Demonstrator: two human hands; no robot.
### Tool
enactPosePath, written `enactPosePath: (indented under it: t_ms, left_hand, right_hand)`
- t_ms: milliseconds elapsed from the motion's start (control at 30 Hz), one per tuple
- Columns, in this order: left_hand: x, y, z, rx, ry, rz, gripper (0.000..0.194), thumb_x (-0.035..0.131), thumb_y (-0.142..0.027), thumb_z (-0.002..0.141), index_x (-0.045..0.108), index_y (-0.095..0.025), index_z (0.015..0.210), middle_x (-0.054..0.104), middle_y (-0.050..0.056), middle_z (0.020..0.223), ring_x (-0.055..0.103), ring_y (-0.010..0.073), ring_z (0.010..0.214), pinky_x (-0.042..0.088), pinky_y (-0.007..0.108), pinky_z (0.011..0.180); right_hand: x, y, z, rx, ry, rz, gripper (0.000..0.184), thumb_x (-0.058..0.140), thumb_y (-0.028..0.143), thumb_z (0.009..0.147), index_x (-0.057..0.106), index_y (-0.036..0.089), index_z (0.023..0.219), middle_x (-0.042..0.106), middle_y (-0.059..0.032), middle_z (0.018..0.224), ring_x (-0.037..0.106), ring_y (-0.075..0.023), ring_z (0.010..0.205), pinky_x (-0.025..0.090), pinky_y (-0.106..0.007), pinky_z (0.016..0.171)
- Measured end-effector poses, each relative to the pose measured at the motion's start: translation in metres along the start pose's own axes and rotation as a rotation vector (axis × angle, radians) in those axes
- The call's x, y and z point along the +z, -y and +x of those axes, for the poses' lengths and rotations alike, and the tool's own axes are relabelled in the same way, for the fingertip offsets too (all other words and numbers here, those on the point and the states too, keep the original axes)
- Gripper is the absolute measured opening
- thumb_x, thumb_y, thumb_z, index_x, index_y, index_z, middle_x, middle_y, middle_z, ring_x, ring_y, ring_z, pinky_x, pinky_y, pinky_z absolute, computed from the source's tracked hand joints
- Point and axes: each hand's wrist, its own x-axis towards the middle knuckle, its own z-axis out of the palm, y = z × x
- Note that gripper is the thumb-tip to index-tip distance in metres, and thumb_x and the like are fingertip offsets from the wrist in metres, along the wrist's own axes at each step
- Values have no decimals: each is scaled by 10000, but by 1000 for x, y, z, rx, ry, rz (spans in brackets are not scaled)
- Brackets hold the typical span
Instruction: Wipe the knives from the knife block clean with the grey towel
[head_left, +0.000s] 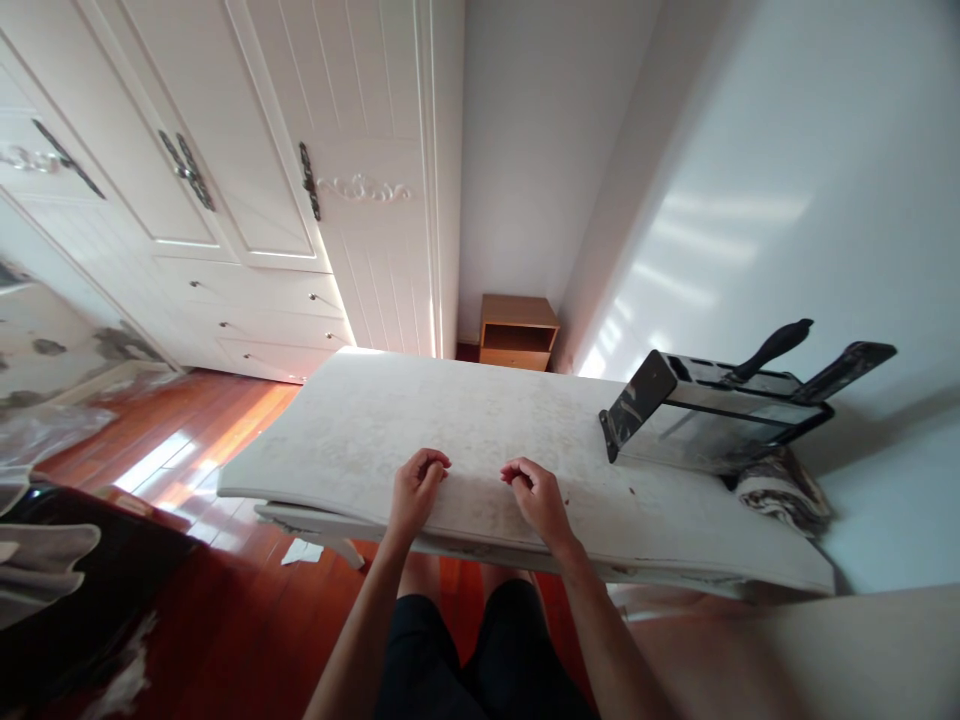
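My left hand (419, 484) and my right hand (531, 490) are over the near edge of a white, stained table (360, 420), a short gap between them. The fingers of both are curled into loose fists, and nothing shows in either. On the right part of the tabletop, beyond my right hand, a knife block (690, 430) with black ends and clear sides leans over. Two black-handled knives stick out of it, one with a rounded handle (776, 348) and one with a flatter handle (851, 368).
Behind the block lies a rolled patterned cloth (784, 492) against the wall. A white wardrobe (382, 250) stands beyond the table, with a small wooden nightstand (519, 312) in the corner. A white scrap (302, 551) lies on the red wooden floor, near a dark object (97, 570) at left.
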Motion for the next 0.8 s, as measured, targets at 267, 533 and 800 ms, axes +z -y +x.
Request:
enactPosePath:
  t_ms: [267, 533, 800]
  left_hand:
    - [-1, -4, 2, -21, -30, -56, 200, 527, -314, 790, 653, -158, 794, 666, 29, 719, 610, 136, 641, 487, 242, 620]
    - [-3, -4, 6, -60, -52, -172, 203, 567, -327, 780, 662, -148, 796, 669, 33, 740, 589, 126, 645, 480, 240, 633]
    - [-4, -3, 7, -87, -51, -230, 212, 590, -343, 769, 662, -147, 803, 679, 44, 774, 587, 127, 651, 480, 243, 637]
  right_hand:
    - [0, 1, -2, -25, -3, -3, 251, 434, 151, 763, 671, 207, 825, 718, -27, 798, 683, -178, 782, 527, -292, 760]
    - [-2, 4, -2, -36, 2, -19, 254, 432, 158, 770, 675, 202, 828, 717, -30, 797, 682, -180, 780, 521, -297, 762]
    - [-2, 4, -3, -32, -2, -21, 252, 433, 154, 774, 671, 208, 837, 716, -30, 810, 679, -181, 795, 523, -298, 771]
